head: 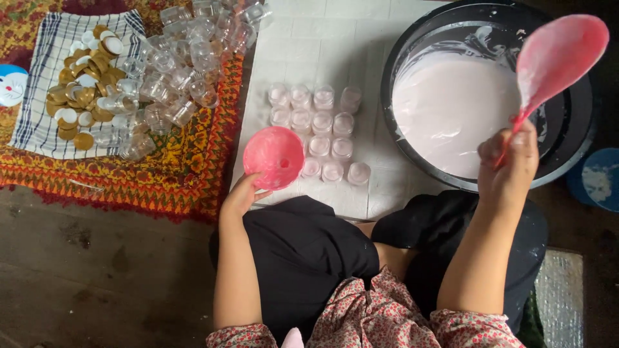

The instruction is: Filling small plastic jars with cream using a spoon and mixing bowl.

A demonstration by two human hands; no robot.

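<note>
Floor scene: white sheet [387,193] beside patterned rug [187,167]. Left hand [240,196] closed on rim of pink funnel [274,156], funnel over small jars [319,132] of pale pink cream. Right hand [509,167] gripping pink ladle [558,55], raised above black basin [580,129] of cream. Advice: seat funnel upright in jar mouth, pour slowly. Empty jars [180,64], gold lids [84,77] lie on rug.

the funnel [276,156] hides a jar beneath it, and the basin [583,122] is cut off at the top edge.

One funnel [274,156], one ladle [556,57], one basin [412,58].
</note>
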